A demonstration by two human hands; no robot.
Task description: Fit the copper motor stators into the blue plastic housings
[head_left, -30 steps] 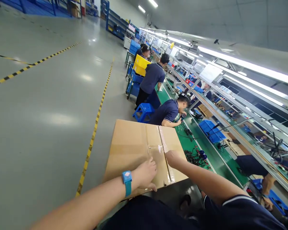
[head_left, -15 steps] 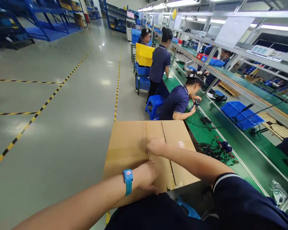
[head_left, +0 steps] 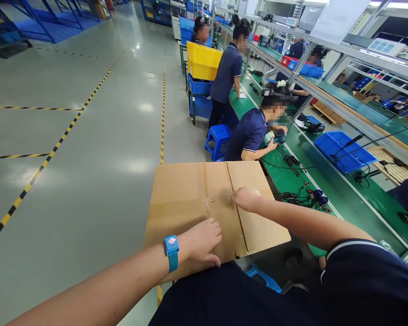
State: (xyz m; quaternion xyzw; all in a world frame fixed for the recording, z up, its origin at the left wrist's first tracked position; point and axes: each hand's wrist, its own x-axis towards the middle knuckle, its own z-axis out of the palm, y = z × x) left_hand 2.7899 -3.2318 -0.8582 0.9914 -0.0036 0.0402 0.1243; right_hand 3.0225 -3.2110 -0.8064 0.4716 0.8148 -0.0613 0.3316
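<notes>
Close in front of us, from the head camera, a closed cardboard box (head_left: 183,199) sits against our lap, its near edge cut off by our dark shirt. Our left hand (head_left: 200,240), wearing a blue wristband (head_left: 172,251), lies flat on the lid, fingers loose and spread, gripping nothing. Our right hand (head_left: 245,198) rests on the clear tape seam (head_left: 242,228); its fingers point away from us, so we cannot tell whether they pinch anything. Beyond the box, a seated co-worker (head_left: 248,136) bends over a green bench (head_left: 339,203), where the small parts are too tangled to make out.
</notes>
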